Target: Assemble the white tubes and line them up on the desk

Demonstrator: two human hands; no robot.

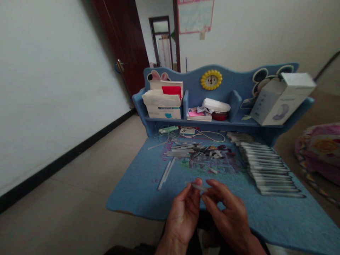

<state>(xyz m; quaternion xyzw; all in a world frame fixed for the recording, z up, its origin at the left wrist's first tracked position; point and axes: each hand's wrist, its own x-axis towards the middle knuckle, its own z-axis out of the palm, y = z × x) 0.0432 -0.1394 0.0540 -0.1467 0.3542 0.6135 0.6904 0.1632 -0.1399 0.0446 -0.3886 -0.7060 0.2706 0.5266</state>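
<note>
My left hand (185,209) is palm up over the desk's front edge, its thumb and fingers closed on a clear pen barrel (198,187). From the other side, the bent fingers and thumb of my right hand (230,209) pinch the barrel's right end. Motion blur hides its finer detail. Two pale pen barrels (166,174) lie to the left on the blue desk (138,184). Beyond my hands is a loose pile of white barrels (180,150) and dark pen parts (203,150). A long row of pens (268,168) lies side by side at the right.
The desk's back shelf carries an opened carton (163,109), papers (199,116), a yellow flower-shaped clock (211,80) and a tilted white box (281,102). A white cord (209,135) lies beneath the shelf. A pink patterned bundle (321,148) stands right of the desk.
</note>
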